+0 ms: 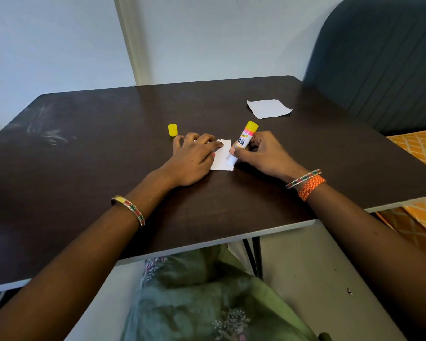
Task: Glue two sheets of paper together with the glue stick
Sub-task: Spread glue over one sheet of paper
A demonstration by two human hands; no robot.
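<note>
The right hand point(261, 153) grips the uncapped glue stick point(241, 143), tip on a small paper sheet point(223, 157) the flat, open left hand point(192, 161) pins to the dark table point(96, 148); yellow cap point(173, 130) just beyond, second sheet point(268, 108) farther right, pale wall point(207, 38) behind.

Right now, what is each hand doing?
Left hand: open, flat, pressing on the near paper.
Right hand: closed around the glue stick, tip down on that paper.

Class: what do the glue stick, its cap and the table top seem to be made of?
Glue stick: glossy plastic tube with a printed label. Cap: smooth yellow plastic, uniform colour. Table: dark wood-grain top with a pale edge, likely laminate; scuffs show on a matt finish.
</note>
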